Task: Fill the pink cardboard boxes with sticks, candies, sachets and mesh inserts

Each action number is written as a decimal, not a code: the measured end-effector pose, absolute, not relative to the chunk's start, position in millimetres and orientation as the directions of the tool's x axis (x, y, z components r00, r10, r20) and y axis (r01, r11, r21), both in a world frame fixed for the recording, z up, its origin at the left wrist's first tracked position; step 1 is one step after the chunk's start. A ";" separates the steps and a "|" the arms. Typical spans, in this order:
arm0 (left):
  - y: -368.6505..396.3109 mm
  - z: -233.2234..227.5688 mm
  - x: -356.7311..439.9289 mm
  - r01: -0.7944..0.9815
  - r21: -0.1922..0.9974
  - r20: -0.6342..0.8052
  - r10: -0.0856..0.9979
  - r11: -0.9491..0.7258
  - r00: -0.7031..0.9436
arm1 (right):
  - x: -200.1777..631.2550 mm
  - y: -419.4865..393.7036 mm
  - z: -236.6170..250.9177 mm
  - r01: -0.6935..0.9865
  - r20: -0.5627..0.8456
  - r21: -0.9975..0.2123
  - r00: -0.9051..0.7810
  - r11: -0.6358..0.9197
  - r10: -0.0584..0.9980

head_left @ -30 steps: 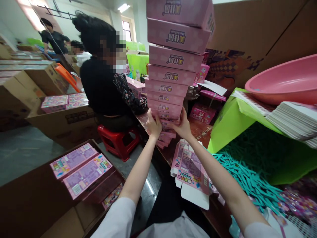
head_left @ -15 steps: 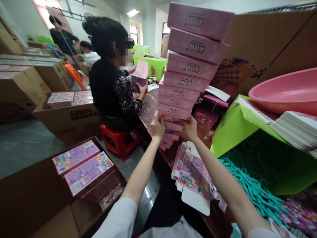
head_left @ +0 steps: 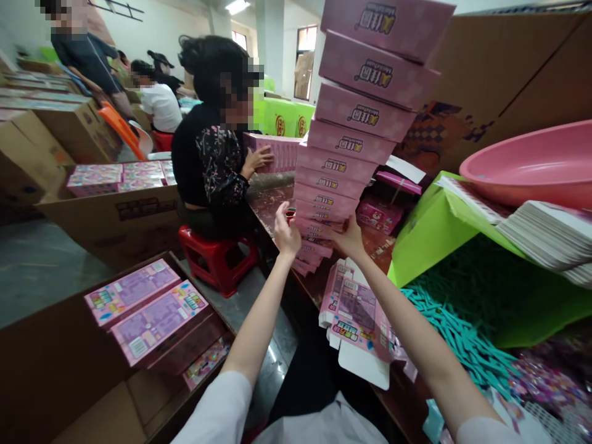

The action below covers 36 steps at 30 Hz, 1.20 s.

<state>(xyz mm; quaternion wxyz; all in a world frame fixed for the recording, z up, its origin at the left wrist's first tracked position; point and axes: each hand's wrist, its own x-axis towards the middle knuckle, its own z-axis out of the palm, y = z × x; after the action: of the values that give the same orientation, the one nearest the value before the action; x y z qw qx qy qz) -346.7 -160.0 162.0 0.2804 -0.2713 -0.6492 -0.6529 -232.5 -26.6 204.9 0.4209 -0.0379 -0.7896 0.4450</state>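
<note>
A tall, leaning stack of pink boxes rises in front of me from the table. At its lower left edge is my left hand, fingers raised and spread; whether its thumb touches the boxes I cannot tell. My right hand grips the lower right side of the stack, with the thumb across the front and other fingers partly hidden. Below my hands, flat printed cartons with white flaps lie in a pile at the table edge.
An open carton holding pink-purple boxes stands at lower left. A co-worker sits on a red stool beyond it. On the right are a green box, teal strips, a pink basin and stacked cards.
My left hand has loosened from the stack and its fingers have spread. My right hand stays at the stack's side. The co-worker's hand is now on a row of pink boxes.
</note>
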 end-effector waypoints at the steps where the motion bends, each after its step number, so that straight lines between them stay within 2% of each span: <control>1: -166.1 152.8 -345.8 0.708 0.706 0.708 0.009 -0.020 -0.706 | -233.1 -27.9 203.8 -0.303 0.610 -0.753 -0.655 0.585 0.446; 6: -184.8 110.9 -344.9 0.558 0.830 0.515 0.351 0.026 -0.782 | -230.3 -29.5 207.0 -0.241 0.561 -0.767 -0.701 0.594 0.440; 9: -181.3 108.5 -349.4 0.549 0.835 0.515 0.426 -0.050 -0.744 | -228.9 -27.1 211.2 -0.233 0.547 -0.768 -0.722 0.597 0.422; 14: -172.4 114.5 -356.9 0.585 0.795 0.597 0.383 -0.162 -0.705 | -230.9 -25.6 209.9 -0.250 0.547 -0.778 -0.720 0.576 0.427; 20: -175.4 111.4 -365.2 0.592 0.788 0.596 0.452 -0.170 -0.663 | -234.8 -31.7 186.4 -0.168 0.484 -0.829 -0.694 0.534 0.533; 24: -177.4 109.1 -371.0 0.605 0.786 0.584 0.472 -0.126 -0.661 | -236.1 -33.7 178.5 -0.141 0.478 -0.816 -0.710 0.561 0.517; 30: -177.0 107.0 -373.5 0.635 0.771 0.592 0.429 -0.055 -0.682 | -232.9 -40.6 183.8 -0.144 0.530 -0.779 -0.671 0.610 0.519; 36: -177.2 111.9 -378.2 0.635 0.773 0.576 0.423 -0.003 -0.700 | -232.7 -50.6 184.4 -0.127 0.531 -0.788 -0.636 0.602 0.561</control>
<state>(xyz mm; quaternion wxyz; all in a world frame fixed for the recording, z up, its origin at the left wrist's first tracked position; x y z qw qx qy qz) -378.2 -177.2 111.9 0.0883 -0.3773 -0.7006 -0.5991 -232.7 -50.6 184.4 0.4046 -0.1359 -0.7984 0.4247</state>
